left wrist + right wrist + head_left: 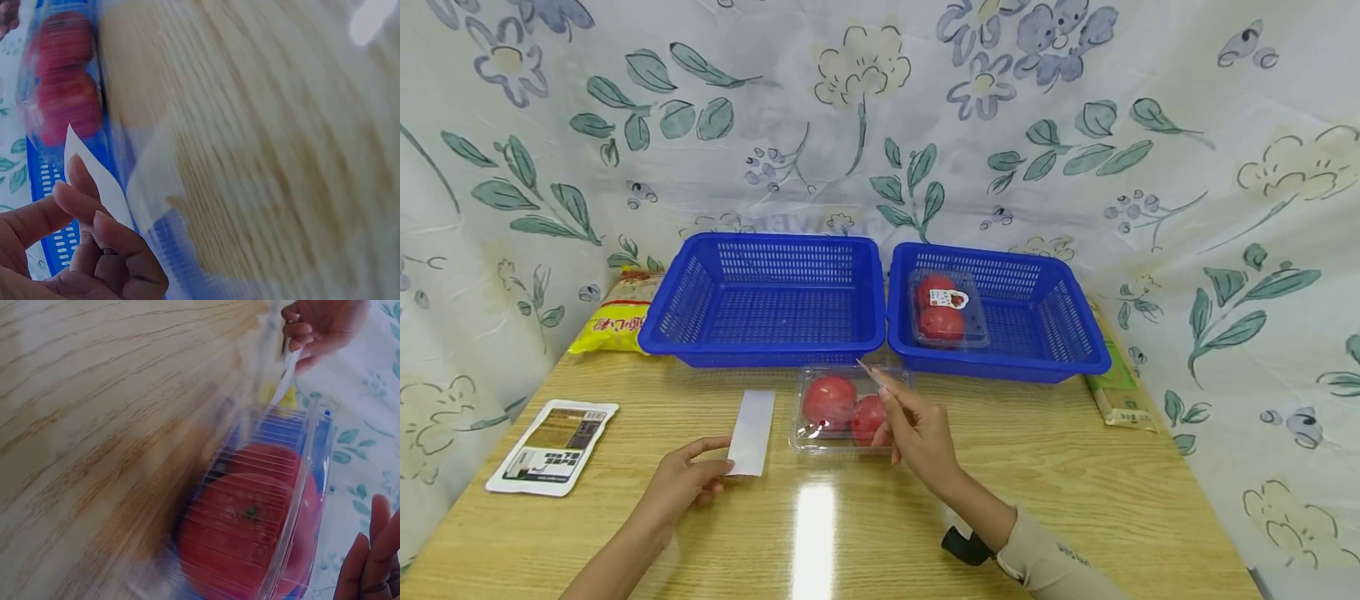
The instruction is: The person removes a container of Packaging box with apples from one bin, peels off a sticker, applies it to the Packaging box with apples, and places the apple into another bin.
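My left hand [681,485] pinches a white paper strip [751,433] between thumb and fingers, left of a clear plastic box [797,437]. Inside that box lie two red tomatoes [829,402]. Over the box's right side, my right hand [925,437] pinches a thin, pale label-like piece [871,372], seen nearly edge-on in the head view. The left wrist view shows the strip [97,175] behind the fingertips. In the right wrist view the box [290,531] fills the middle, and the right fingers [375,569] show at the lower right edge.
Behind stand two blue baskets, the left one [760,358] bare inside, the right one [1000,362] holding another tomato box [973,321] with a label. A white pouch [553,446] and a yellow bag [613,325] lie left; a green packet [1120,387] lies right.
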{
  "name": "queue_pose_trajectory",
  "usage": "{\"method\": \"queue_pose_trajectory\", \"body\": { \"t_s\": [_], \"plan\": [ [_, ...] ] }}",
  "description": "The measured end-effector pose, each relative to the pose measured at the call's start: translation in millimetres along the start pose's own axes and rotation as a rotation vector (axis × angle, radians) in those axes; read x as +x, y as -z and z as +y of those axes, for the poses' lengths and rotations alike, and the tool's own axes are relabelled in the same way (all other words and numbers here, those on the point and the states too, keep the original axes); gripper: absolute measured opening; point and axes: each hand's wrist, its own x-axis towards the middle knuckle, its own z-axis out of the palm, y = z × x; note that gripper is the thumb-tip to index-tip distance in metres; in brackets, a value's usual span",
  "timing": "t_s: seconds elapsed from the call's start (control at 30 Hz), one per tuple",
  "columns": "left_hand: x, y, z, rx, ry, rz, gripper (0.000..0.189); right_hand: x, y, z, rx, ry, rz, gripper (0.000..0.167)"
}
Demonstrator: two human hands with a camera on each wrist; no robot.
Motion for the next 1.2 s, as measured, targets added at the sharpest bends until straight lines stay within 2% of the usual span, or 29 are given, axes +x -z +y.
{"method": "queue_pose_trajectory", "body": {
  "t_s": [0.1, 0.23, 0.37, 0.47, 0.63, 0.7, 0.73, 0.83, 1.03, 1.1, 1.2],
  "plan": [
    [5.0, 0.0, -2.1, 0.079, -0.029, 0.008, 0.057, -0.9, -0.6, -0.5, -0.035, -0.018, -0.005, 0.033],
    [7.2, -1.6, -2.5, 0.274, -0.081, 0.048, 0.060, -2.0, -0.8, -1.0, -0.067, -0.014, -0.004, 0.034],
    [2.0, -2.0, 1.8, 0.489, -0.118, 0.088, 0.059, -1.3, -0.8, -2.3, -0.097, 0.011, -0.001, 0.033],
    [-4.2, -1.3, 8.3, 0.625, -0.145, 0.119, 0.050, -1.1, -1.0, -2.3, -0.114, 0.034, 0.003, 0.033],
    [-10.1, -2.8, 24.6, 0.797, -0.289, 0.235, 0.032, -2.0, -1.7, 0.4, -0.169, 0.073, 0.005, 0.032],
    [-10.1, -7.4, 33.7, 0.808, -0.328, 0.266, 0.031, -2.1, -2.1, 1.9, -0.207, 0.103, 0.005, 0.031],
    [-9.4, -11.0, 39.2, 0.796, -0.336, 0.261, 0.032, -1.9, -2.3, 2.5, -0.224, 0.121, 0.005, 0.031],
    [-4.2, -26.0, 56.4, 0.694, -0.376, 0.214, 0.032, -1.6, -3.2, 5.3, -0.295, 0.203, 0.005, 0.030],
    [14.9, -60.4, 90.3, 0.484, -0.511, 0.086, 0.031, -0.9, -6.9, 7.1, -0.462, 0.376, 0.018, 0.032],
    [22.0, -70.0, 100.1, 0.462, -0.514, 0.055, 0.036, -1.5, -8.3, 6.4, -0.504, 0.403, 0.020, 0.032],
    [29.5, -80.7, 110.2, 0.464, -0.476, 0.027, 0.042, -2.7, -10.1, 5.7, -0.552, 0.423, 0.016, 0.032]
  ]
}}
